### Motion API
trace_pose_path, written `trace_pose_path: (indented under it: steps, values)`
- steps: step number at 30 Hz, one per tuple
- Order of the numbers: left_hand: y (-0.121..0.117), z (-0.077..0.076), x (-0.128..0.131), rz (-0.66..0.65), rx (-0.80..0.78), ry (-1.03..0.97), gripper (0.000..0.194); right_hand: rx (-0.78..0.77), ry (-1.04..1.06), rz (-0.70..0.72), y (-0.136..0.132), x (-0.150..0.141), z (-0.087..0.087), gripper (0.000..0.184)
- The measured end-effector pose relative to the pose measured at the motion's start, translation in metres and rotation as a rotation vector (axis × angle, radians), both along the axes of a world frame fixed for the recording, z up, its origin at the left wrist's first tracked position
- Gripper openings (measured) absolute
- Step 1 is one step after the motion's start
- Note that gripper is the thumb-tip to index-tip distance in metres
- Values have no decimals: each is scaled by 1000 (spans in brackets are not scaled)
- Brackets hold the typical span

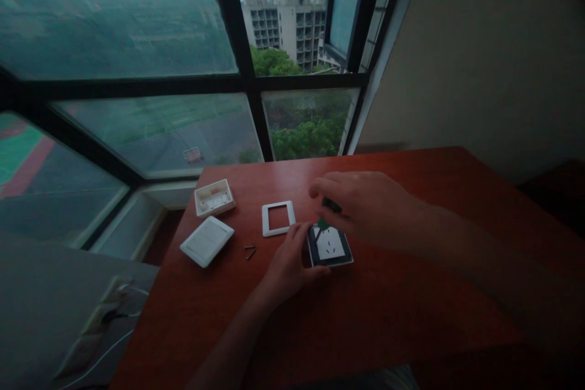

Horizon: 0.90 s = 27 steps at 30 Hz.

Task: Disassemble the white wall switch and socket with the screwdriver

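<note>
A power socket with a white face and dark surround lies face up on the table. My left hand grips its left side, thumb along the near edge and fingers at the far left corner. Above it, my right hand is closed round the green handle of a screwdriver. The screwdriver slants down, its shaft reaching the socket's upper left part; whether the tip sits in a screw I cannot tell. Just left of the socket lies a white square frame. Small screws rest on the table nearby.
An open white mounting box stands at the table's far left, with a white switch plate in front of it. The reddish wooden table meets windows at its far edge. Wall outlets with cables are at lower left.
</note>
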State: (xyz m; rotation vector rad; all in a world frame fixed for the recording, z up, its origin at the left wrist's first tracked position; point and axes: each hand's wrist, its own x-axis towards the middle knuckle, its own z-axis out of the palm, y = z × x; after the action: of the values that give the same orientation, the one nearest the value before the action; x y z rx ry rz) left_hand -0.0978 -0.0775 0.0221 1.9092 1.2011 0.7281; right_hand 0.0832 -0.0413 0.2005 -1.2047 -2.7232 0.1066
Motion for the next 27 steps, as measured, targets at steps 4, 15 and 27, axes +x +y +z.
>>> trace_pose_path:
  steps: [4,15,27]
  values:
    - [0,0,0,-1,18,-15,83,-90,131,92,0,2,-3,37]
    - [-1,-2,-1,-5,16,-13,84,-81,156,37,1,1,-6,28]
    - [0,-1,0,4,9,-23,87,-31,84,0,-9,-2,-2,26]
